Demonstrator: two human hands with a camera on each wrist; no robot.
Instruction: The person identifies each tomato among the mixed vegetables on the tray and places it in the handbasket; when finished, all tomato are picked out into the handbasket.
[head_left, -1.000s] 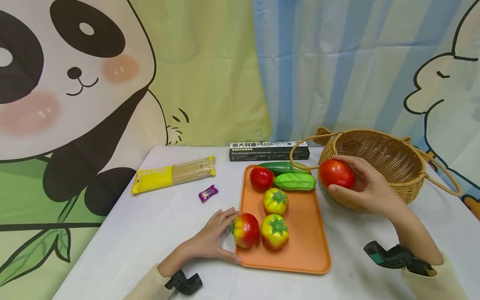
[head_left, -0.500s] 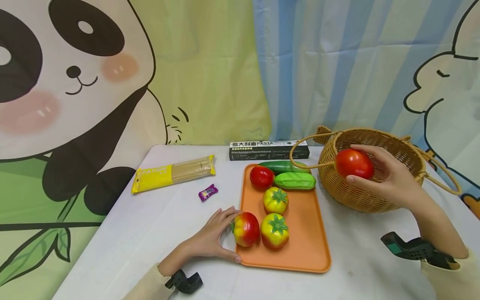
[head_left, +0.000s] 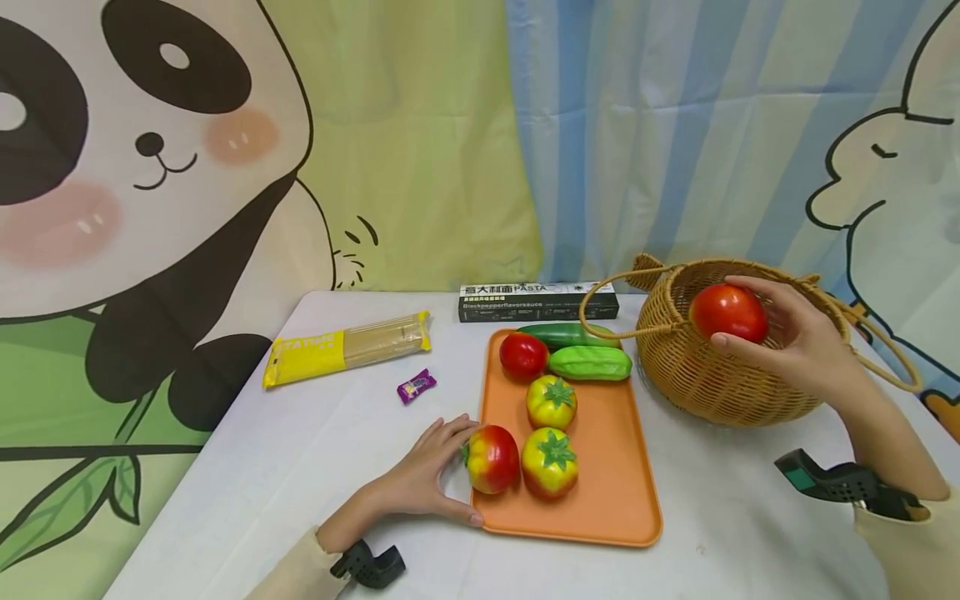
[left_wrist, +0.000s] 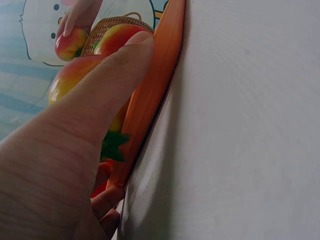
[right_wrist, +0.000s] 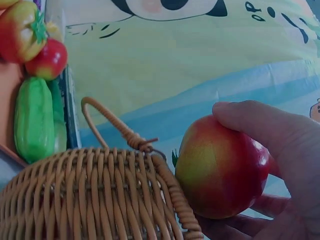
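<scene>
My right hand grips a red toy tomato over the near side of a wicker basket. In the right wrist view the same tomato shows a yellow patch and a green leaf tip, just beside the basket's rim. My left hand rests with spread fingers at the left edge of an orange tray, around a red-and-yellow tomato. Two yellow tomatoes with green leaf tops, a smaller red tomato, a light green cucumber-like vegetable and a dark green one lie on the tray.
A black pasta box stands behind the tray. On the left lie a yellow pack of noodles and a small purple wrapped sweet. The basket's looped handle leans out toward the tray; a printed curtain hangs behind the table.
My right hand has carried the tomato rightward and slightly up, from beside the basket's left side to over its near rim. My left hand and the tray have stayed put.
</scene>
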